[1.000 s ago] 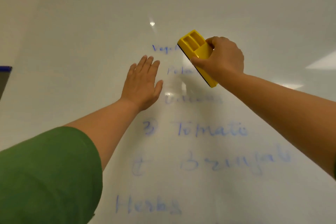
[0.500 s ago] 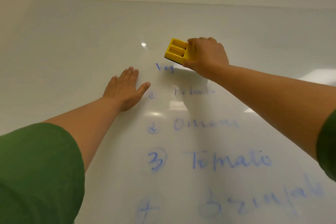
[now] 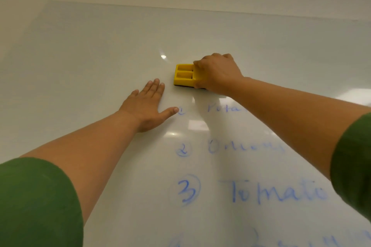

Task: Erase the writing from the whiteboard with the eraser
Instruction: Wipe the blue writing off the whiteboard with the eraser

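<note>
A yellow eraser (image 3: 183, 75) with a dark felt underside lies flat against the whiteboard (image 3: 90, 50). My right hand (image 3: 217, 73) grips its right end. My left hand (image 3: 149, 105) rests flat on the board just below and left of the eraser, fingers spread, thumb tip beside a circled blue "1". Blue handwriting (image 3: 277, 191) runs down the board below the eraser: a faint "Pota…" line partly hidden by my right forearm, then "2 Onions", "3 Tomato" and the top of a further line at the bottom edge.
The board's top edge (image 3: 200, 9) runs across the upper part of the view, with bare wall above it. Ceiling-light reflections (image 3: 197, 125) shine on the glossy surface. Green sleeves (image 3: 36, 202) cover both my upper arms.
The eraser has slid left across the top line, and the "Veg…" heading is gone. The eraser turned from tilted to flat and level. My view rose, so the writing sits lower in frame.
</note>
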{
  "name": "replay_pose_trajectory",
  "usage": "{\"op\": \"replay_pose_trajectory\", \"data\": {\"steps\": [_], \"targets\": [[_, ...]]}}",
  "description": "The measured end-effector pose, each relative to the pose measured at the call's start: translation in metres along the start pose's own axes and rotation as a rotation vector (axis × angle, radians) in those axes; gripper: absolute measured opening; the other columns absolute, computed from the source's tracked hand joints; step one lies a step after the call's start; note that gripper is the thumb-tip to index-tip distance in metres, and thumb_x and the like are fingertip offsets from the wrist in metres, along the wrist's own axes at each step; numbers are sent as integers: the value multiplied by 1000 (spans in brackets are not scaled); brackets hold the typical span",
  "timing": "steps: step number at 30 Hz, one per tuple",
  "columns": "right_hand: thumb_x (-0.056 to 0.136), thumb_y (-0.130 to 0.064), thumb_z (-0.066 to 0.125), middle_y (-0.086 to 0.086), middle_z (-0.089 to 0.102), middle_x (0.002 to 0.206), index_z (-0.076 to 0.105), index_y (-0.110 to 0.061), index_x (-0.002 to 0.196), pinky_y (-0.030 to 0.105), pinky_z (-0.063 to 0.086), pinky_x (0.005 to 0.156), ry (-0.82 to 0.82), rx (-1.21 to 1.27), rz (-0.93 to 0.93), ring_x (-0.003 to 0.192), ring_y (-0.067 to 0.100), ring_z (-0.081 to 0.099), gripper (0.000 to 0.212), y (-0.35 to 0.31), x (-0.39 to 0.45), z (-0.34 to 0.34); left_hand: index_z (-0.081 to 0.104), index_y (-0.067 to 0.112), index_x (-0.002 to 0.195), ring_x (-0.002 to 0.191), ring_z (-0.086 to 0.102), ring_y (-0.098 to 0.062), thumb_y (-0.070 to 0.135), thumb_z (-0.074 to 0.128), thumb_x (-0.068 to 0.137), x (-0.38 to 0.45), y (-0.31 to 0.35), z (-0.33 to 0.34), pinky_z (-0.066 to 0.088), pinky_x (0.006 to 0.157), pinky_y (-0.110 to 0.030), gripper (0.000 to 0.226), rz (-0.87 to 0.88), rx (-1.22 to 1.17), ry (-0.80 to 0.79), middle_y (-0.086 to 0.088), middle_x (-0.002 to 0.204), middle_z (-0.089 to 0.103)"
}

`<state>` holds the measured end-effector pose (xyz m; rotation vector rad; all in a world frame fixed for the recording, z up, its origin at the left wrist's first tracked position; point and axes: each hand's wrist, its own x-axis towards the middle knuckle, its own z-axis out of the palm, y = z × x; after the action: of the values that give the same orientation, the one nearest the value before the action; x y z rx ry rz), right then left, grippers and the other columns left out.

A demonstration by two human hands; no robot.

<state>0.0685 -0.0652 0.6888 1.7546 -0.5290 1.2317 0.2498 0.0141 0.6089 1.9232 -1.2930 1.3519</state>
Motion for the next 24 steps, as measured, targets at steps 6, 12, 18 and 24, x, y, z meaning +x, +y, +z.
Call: {"op": "replay_pose_trajectory", "data": {"steps": [6,12,18,24], "targets": [[82,-43,61,8,60,103,59,-15,105,35,29,76,87,115,283,104,31,51,36,5,5,6,-12,17,150,146,-11,-12,69,20,88,-1,-1,-2,5,120,-37,88,-4,26,-22,2,158,-18],[82,-44,63,4,58,124,50,-22,131,37,33,96,30,172,100,115,27,48,55,1,-6,3,-13,18,150,146,-12,-12,70,20,87,-3,-3,-2,6,120,-37,89,3,50,-24,2,158,-19],[81,-43,62,5,58,121,55,-19,124,37,35,92,89,261,331,115,29,48,50,-3,-6,3,-13,16,150,146,-11,-13,71,20,86,-5,0,-1,6,120,-38,91,-9,59,-23,1,158,-18],[79,-41,68,1,56,128,47,-27,134,36,29,98,-1,256,80,119,23,45,60,8,-18,4,-13,17,150,146,-11,-12,71,20,86,-7,-1,-4,6,120,-38,90,-8,62,-42,2,158,-18]]}}
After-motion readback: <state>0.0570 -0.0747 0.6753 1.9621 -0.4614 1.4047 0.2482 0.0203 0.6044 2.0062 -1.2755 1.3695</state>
